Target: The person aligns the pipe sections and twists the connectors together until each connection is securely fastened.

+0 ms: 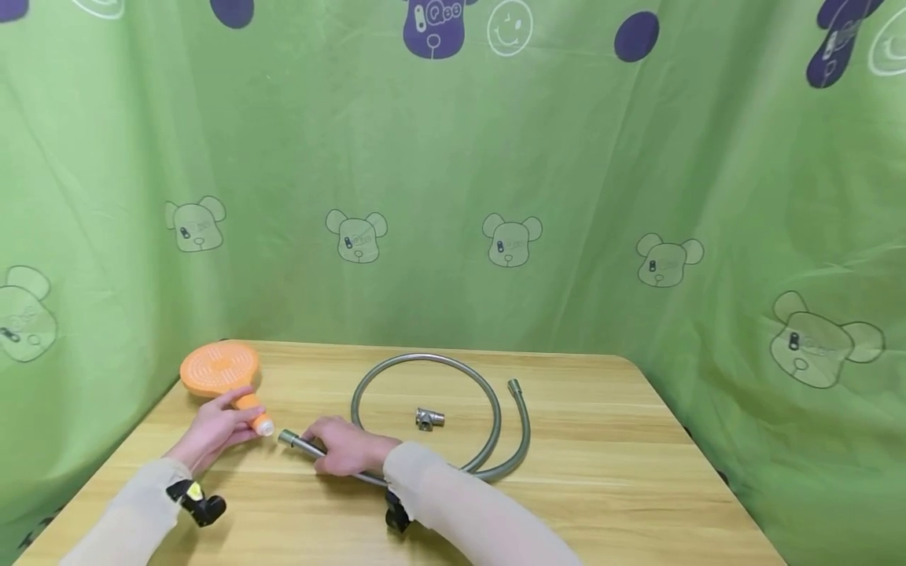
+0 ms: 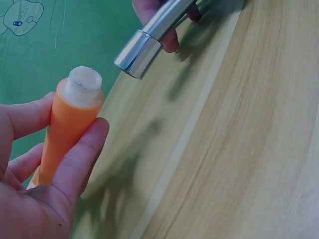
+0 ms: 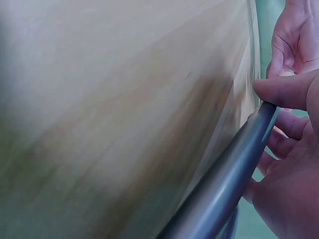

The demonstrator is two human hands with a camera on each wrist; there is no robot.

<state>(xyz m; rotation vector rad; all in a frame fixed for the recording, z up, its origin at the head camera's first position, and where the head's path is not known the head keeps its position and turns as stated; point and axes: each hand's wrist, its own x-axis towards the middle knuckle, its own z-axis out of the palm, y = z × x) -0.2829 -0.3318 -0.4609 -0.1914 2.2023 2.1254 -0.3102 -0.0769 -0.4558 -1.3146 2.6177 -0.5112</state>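
My left hand (image 1: 218, 428) grips the handle of an orange shower head (image 1: 219, 367) at the table's left. Its round spray face is turned up, and a white threaded end (image 2: 84, 82) points toward the hose. My right hand (image 1: 348, 446) holds a grey metal shower hose (image 1: 425, 358) a little behind its end. The hose's metal end fitting (image 2: 139, 54) faces the white end, with a small gap between them. In the right wrist view the hose (image 3: 224, 174) runs along the fingers, with the thumb over it.
The rest of the hose loops over the wooden table (image 1: 602, 472), its other end fitting (image 1: 514, 387) at the right. A small metal valve fitting (image 1: 429, 419) lies inside the loop. A green patterned curtain (image 1: 439, 157) hangs behind and at both sides.
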